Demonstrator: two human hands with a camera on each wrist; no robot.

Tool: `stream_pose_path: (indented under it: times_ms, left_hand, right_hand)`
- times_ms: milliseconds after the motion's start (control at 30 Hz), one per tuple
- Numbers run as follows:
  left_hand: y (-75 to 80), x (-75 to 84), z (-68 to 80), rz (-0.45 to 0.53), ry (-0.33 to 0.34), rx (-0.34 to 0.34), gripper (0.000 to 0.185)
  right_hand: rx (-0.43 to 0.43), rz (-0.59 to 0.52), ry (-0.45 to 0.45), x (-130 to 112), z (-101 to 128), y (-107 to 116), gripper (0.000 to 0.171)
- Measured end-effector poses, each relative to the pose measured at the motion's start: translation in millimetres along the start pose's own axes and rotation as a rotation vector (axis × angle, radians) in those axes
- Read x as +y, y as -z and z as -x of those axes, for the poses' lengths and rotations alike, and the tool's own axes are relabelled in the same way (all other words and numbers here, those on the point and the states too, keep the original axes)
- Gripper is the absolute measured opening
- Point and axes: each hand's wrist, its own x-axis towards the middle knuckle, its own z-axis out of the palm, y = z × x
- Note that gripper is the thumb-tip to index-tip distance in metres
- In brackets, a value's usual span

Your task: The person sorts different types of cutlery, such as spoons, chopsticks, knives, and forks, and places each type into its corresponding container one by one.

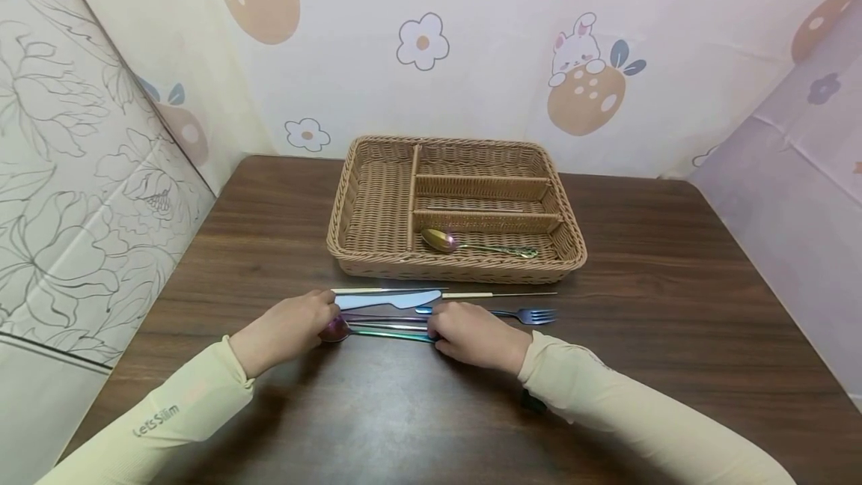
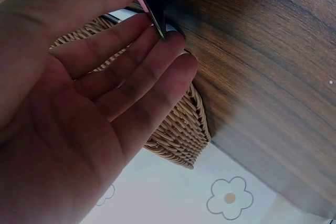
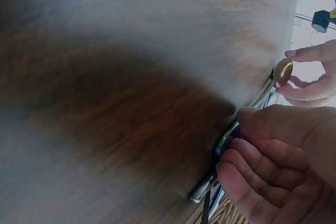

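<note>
An iridescent spoon [image 1: 390, 334], purple at its bowl and green-blue along its handle, lies nearest the person in a row of cutlery. My left hand [image 1: 289, 329] is at its bowl, which shows between thumb and fingers in the right wrist view. With thumb and fingers my right hand [image 1: 478, 335] pinches the handle end [image 3: 226, 140]. Just beyond the spoon are slim purple and silver handles [image 1: 384, 322], partly hidden by the right hand. A pale blue knife [image 1: 397, 300] reaches from the left fingers toward the right hand. Past the right knuckles shows a blue fork [image 1: 535, 316].
Two cream-handled thin sticks [image 1: 471, 295] lie between the cutlery and a wicker basket [image 1: 458, 269]. The basket has dividers; a gold-green spoon [image 1: 441, 240] sits in its front compartment, and a thin stick [image 1: 471, 209] in the middle one. Patterned cloth walls [image 1: 498, 96] border the table.
</note>
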Motion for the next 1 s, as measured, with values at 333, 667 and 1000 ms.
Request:
stream_pose_path:
  times_ms: [333, 667, 1000]
  left_hand:
    - [-0.8, -0.6, -0.6, -0.004, -0.003, -0.007, 0.03]
    - [1.3, 0.9, -1.3, 0.05, 0.004, -0.055, 0.027]
    - [5.5, 2.2, -1.3, 0.087, 0.014, -0.105, 0.026]
  right_hand:
    - [0.016, 0.028, -0.016, -3.4, -2.9, -4.2, 0.015]
    - [0.047, 0.064, -0.017, -5.7, -4.2, -8.5, 0.028]
    - [0.053, 0.047, -0.023, -3.2, -2.9, -7.8, 0.029]
